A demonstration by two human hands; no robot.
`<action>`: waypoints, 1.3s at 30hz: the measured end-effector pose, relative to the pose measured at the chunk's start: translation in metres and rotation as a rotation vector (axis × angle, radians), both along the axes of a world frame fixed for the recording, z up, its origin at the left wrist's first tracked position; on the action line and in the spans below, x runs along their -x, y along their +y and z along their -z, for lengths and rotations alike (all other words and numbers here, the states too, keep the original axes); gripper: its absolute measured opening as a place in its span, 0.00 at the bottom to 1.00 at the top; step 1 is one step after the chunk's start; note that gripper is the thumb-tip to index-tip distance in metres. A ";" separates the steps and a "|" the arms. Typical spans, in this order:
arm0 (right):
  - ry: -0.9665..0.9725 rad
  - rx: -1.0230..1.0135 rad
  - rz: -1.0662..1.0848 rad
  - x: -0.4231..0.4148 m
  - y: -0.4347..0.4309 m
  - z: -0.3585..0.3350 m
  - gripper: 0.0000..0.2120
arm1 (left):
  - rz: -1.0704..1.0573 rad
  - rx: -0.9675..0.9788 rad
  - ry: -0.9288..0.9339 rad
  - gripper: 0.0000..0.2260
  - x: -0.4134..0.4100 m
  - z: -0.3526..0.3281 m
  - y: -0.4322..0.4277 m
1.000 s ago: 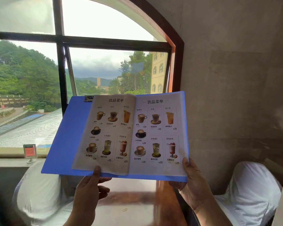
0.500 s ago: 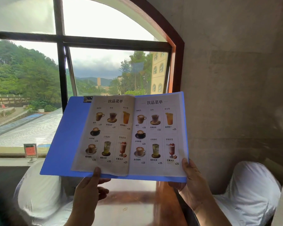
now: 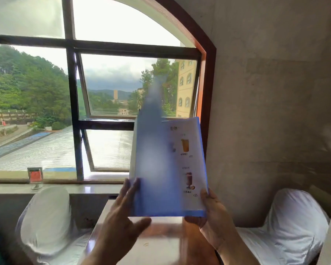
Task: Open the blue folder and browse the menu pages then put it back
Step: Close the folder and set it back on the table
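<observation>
Glossy tabletop [image 3: 157, 243] lies nearest, below both hands. Left hand [image 3: 120, 213], fingers spread loose, presses the blurred front cover; right hand [image 3: 214, 217] pinches the blue folder [image 3: 153, 188] at its lower right corner. Folder is held upright before the window [image 3: 111, 92], nearly shut, 1 menu page [image 3: 187, 159] showing. Browsing looks finished; putting it back remains.

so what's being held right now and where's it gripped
The blue folder: the right hand grips its bottom right corner; the left hand, fingers spread, touches the blurred front cover's lower left edge.
</observation>
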State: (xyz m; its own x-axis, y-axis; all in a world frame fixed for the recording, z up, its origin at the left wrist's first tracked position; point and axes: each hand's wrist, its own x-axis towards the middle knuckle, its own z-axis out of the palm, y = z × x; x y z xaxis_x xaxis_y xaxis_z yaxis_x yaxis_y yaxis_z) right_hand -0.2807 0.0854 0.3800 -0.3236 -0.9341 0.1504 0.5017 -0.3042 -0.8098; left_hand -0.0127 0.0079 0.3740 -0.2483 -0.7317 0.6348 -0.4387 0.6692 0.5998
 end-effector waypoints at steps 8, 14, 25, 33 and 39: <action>0.113 -0.023 -0.076 -0.004 -0.005 -0.006 0.27 | 0.098 -0.336 0.405 0.32 0.008 -0.018 -0.016; 0.269 -0.011 -0.037 -0.007 0.003 -0.023 0.22 | 0.045 -0.322 0.493 0.26 0.011 -0.017 -0.014; 0.390 -0.250 0.129 0.003 0.003 0.075 0.22 | 0.154 -0.756 0.526 0.22 0.015 0.067 -0.024; 0.788 -0.886 -0.051 -0.012 0.101 0.317 0.08 | -0.067 -1.103 -0.375 0.15 -0.023 0.310 0.063; 1.125 -1.249 -0.272 -0.038 0.179 0.427 0.16 | -0.124 -1.287 -0.614 0.16 -0.052 0.427 0.152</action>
